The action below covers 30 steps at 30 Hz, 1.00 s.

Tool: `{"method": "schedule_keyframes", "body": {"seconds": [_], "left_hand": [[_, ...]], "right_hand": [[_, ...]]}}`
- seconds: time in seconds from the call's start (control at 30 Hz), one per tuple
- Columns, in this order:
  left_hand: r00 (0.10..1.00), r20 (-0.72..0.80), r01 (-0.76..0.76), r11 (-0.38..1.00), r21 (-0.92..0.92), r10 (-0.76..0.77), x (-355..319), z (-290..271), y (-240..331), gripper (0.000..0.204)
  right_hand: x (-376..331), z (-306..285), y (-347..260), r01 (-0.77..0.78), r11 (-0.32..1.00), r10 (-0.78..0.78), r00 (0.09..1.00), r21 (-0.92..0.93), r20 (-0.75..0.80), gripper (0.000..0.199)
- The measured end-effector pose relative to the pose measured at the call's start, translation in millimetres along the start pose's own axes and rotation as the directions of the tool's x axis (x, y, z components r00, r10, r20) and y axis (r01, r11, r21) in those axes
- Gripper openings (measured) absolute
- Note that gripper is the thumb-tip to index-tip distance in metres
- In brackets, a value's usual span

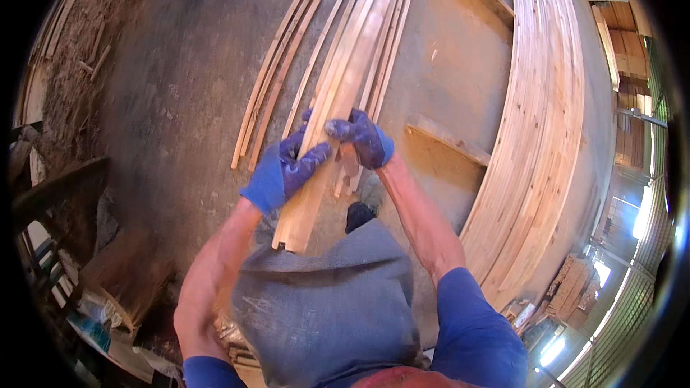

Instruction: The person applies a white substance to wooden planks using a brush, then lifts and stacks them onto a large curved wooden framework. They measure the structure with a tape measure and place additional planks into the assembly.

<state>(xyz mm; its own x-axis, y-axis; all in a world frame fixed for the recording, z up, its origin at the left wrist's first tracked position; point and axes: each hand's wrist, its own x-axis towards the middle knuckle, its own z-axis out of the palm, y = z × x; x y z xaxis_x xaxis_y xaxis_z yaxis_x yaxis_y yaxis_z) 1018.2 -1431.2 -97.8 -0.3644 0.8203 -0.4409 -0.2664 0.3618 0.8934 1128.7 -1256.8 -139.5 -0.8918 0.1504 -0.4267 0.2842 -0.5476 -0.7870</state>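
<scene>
A long pale wooden board (309,205) slants from just above my lap up toward the far side, with a notch or groove visible in its near end. My left hand (287,172), in a blue knit glove with a dark coated palm, is closed round the board's left edge, thumb lying on top. A little farther along, my right hand (361,138), gloved alike, grips the right edge with its thumb on the upper face; its other fingers are partly hidden. Several thin wooden strips (287,50) lie on the floor to the left of the board, and more lie along its right side.
On the right, a long row of planks (535,122) rests on wooden crosspieces (449,142) over the concrete floor (187,100). Wood debris (79,50) lies along the left. Dark grey cloth (323,309) covers my lap. Wood piles (571,287) and a mesh wall (632,294) stand far right.
</scene>
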Motion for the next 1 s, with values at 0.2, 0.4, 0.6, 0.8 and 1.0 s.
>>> {"method": "schedule_keyframes", "body": {"seconds": [0.2,0.4,0.6,0.8,1.0], "left_hand": [[0.994,0.018,0.109,0.991,0.082,-0.111,-41,-6,92,0.044],[0.998,-0.015,0.056,0.993,0.101,-0.055,-80,12,180,0.049],[0.995,-0.049,0.087,0.996,-0.004,-0.088,-108,41,225,0.048],[0.993,-0.014,0.118,0.993,-0.016,-0.118,-138,59,274,0.04],[1.0,0.012,0.009,0.997,-0.082,-0.008,-176,30,300,0.042]], "right_hand": [[-34,56,-76,-0.056,0.998,0.058,0.994,0.022,-0.097,0.045],[-81,83,-152,-0.102,0.991,0.096,0.993,-0.087,-0.066,0.046],[-127,101,-221,-0.112,0.983,0.113,0.994,-0.145,-0.006,0.044],[-160,127,-257,-0.088,0.992,0.085,0.996,0.092,0.031,0.048],[-160,164,-259,-0.02,1.0,0.02,1.0,0.013,-0.011,0.05]]}}
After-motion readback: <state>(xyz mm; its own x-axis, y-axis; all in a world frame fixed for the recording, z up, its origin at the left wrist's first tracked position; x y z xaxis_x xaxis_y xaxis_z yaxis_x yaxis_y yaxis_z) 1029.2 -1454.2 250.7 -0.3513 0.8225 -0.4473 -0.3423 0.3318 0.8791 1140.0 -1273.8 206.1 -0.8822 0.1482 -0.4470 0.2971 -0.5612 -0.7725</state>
